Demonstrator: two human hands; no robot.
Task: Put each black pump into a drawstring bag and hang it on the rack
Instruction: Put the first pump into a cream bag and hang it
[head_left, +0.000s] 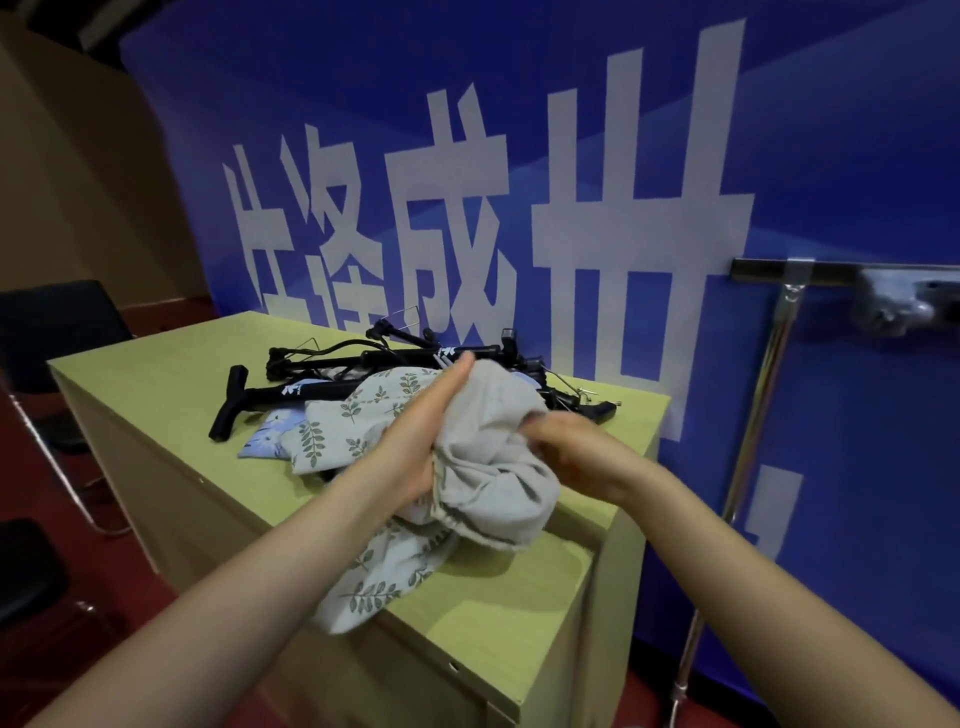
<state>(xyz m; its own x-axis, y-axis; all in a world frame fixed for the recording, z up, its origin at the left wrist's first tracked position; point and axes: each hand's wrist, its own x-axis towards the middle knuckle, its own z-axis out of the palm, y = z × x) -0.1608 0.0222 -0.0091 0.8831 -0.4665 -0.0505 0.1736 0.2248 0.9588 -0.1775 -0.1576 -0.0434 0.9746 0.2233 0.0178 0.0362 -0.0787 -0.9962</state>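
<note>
Several black pumps lie in a heap on the far part of the yellow-green table, one with its T-handle pointing left. A plain beige drawstring bag is lifted above the table between both hands. My left hand lies along the bag's left side with straight fingers, its palm against the cloth. My right hand grips the bag's right side, fingers buried in the folds and blurred. Leaf-print bags lie under and beside it, one hanging over the near table edge.
A chrome rack stands at the right, its horizontal bar carrying a blurred grey object. A blue banner with white characters backs the table. Black chairs stand on the red floor at left.
</note>
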